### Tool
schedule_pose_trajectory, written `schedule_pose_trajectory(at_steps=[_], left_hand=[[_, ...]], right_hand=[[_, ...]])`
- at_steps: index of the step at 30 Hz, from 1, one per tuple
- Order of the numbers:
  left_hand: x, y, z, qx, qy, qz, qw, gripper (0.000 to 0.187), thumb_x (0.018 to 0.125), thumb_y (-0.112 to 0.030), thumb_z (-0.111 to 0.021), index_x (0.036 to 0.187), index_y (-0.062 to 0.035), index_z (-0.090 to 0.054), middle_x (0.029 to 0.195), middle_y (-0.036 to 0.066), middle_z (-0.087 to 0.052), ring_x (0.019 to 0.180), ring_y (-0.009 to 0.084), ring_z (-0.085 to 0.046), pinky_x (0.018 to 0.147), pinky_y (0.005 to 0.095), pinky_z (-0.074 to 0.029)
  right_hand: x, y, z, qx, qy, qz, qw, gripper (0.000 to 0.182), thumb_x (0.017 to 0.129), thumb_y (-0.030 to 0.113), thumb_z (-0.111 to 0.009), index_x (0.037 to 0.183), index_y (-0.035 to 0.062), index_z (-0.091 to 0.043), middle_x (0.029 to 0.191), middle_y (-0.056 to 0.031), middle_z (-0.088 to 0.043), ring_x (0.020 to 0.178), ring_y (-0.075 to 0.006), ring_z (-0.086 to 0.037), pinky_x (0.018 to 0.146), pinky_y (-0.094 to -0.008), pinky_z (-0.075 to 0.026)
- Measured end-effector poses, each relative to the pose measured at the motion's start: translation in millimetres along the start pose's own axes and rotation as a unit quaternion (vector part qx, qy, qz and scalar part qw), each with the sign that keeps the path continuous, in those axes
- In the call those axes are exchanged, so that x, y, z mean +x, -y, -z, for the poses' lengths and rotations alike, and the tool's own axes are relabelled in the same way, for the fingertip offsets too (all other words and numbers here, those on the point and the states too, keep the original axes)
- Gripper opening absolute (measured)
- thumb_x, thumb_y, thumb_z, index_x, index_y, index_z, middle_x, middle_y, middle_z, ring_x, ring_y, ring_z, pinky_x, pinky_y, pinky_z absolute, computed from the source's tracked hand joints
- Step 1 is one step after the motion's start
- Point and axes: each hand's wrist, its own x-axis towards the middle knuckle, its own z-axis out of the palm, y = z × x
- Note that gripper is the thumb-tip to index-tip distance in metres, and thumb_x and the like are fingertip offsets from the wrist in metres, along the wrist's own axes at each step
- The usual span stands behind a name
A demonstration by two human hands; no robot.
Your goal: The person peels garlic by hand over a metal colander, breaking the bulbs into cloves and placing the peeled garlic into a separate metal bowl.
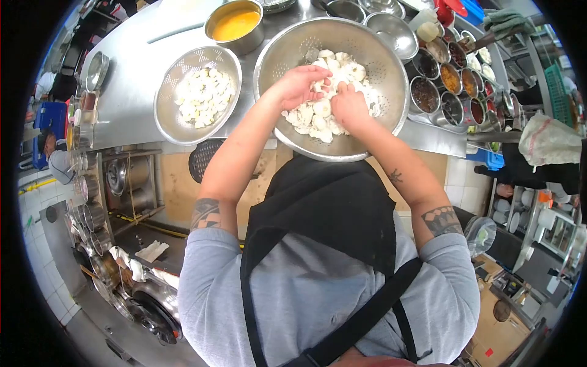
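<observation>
A large metal colander (269, 58) in front of my body holds white garlic bulbs and loose papery skins (318, 116). Over the left side of that heap is my left hand (302, 85), palm turned inward and fingers bent but apart, with nothing visible in them. My right hand (351, 109) is closed, its fingers pressed together down at the garlic in the middle; its knuckles hide whatever is pinched there. To the left, a smaller tilted colander (165, 107) contains pale peeled garlic cloves (205, 96).
A pot of orange-yellow liquid (235, 25) stands behind the colanders on the steel table (125, 104). Metal bowls (391, 35) sit at the back right, beside several containers of sauces and seasonings (451, 79). A cloth (550, 142) hangs at far right.
</observation>
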Motion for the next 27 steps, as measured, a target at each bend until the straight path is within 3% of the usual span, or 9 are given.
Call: schedule_pose_trajectory(at_steps=[2,5,10,12,16,19,22,27], left_hand=[[-2.2,-5.1,-0.5,-0.125,0.006,-0.013,0.992,0.024,0.097,-0.014,-0.055,0.115,0.0015,-0.059,0.106,0.010,-0.061,0.098,0.0201,-0.062,0.084,0.0341,-0.056],[-5.1,-7.5,-2.1,-0.194,0.014,-0.030,0.980,0.025,0.097,-0.010,-0.051,0.116,0.0048,-0.057,0.112,0.014,-0.060,0.102,0.0255,-0.062,0.090,0.0380,-0.056],[2.2,9.6,11.8,-0.168,-0.041,-0.079,0.982,0.027,0.092,0.001,-0.053,0.118,0.0055,-0.054,0.115,0.019,-0.059,0.104,0.0284,-0.063,0.091,0.0384,-0.056],[2.0,12.9,11.7,-0.148,-0.050,-0.081,0.984,0.030,0.089,0.005,-0.056,0.119,0.0047,-0.052,0.115,0.021,-0.060,0.104,0.0292,-0.064,0.091,0.0379,-0.056],[-3.5,13.7,8.7,-0.149,-0.057,-0.082,0.984,0.027,0.090,0.005,-0.059,0.116,0.0024,-0.052,0.112,0.021,-0.061,0.107,0.0326,-0.064,0.090,0.0386,-0.056],[-4.0,12.9,9.0,-0.156,-0.075,-0.068,0.982,0.026,0.090,0.007,-0.055,0.116,0.0033,-0.051,0.112,0.019,-0.059,0.108,0.0338,-0.064,0.093,0.0406,-0.055],[1.0,12.3,8.6,-0.186,-0.057,-0.055,0.979,0.026,0.091,0.007,-0.053,0.117,0.0044,-0.050,0.111,0.018,-0.058,0.111,0.0343,-0.063,0.096,0.0429,-0.053],[-4.8,11.4,12.7,-0.151,-0.018,-0.024,0.988,0.026,0.089,0.007,-0.053,0.114,0.0033,-0.052,0.109,0.016,-0.060,0.108,0.0321,-0.063,0.095,0.0403,-0.054]], right_hand=[[-0.7,4.3,-1.4,-0.025,0.005,-0.013,1.000,0.024,0.088,0.021,-0.054,0.095,0.0113,-0.075,0.110,-0.0088,-0.057,0.109,-0.0261,-0.054,0.083,-0.0416,-0.045],[-2.0,10.4,0.6,-0.069,0.033,-0.022,0.997,0.024,0.088,0.021,-0.054,0.096,0.0127,-0.076,0.110,-0.0083,-0.059,0.107,-0.0255,-0.055,0.086,-0.0420,-0.040],[-9.4,12.8,11.2,-0.103,0.113,0.052,0.987,0.023,0.088,0.020,-0.055,0.096,0.0151,-0.076,0.100,-0.0074,-0.069,0.096,-0.0255,-0.062,0.087,-0.0420,-0.038],[-14.1,14.0,0.1,-0.157,0.099,0.100,0.978,0.022,0.088,0.019,-0.055,0.095,0.0161,-0.076,0.093,-0.0058,-0.072,0.089,-0.0254,-0.065,0.085,-0.0427,-0.039],[-21.5,6.3,-5.6,-0.068,0.030,0.106,0.992,0.020,0.085,0.018,-0.057,0.089,0.0140,-0.076,0.092,-0.0061,-0.072,0.097,-0.0238,-0.062,0.083,-0.0441,-0.042],[-29.0,4.7,19.5,-0.073,0.091,0.095,0.989,0.019,0.084,0.017,-0.058,0.087,0.0129,-0.076,0.092,-0.0063,-0.072,0.100,-0.0240,-0.060,0.084,-0.0421,-0.043],[-30.9,-0.3,15.5,-0.090,0.080,0.101,0.988,0.017,0.083,0.017,-0.059,0.085,0.0127,-0.075,0.092,-0.0060,-0.072,0.100,-0.0248,-0.060,0.083,-0.0397,-0.043],[-39.0,-0.6,29.4,-0.116,0.114,0.065,0.985,0.015,0.084,0.018,-0.061,0.087,0.0161,-0.075,0.089,-0.0031,-0.072,0.098,-0.0217,-0.060,0.092,-0.0428,-0.032]])
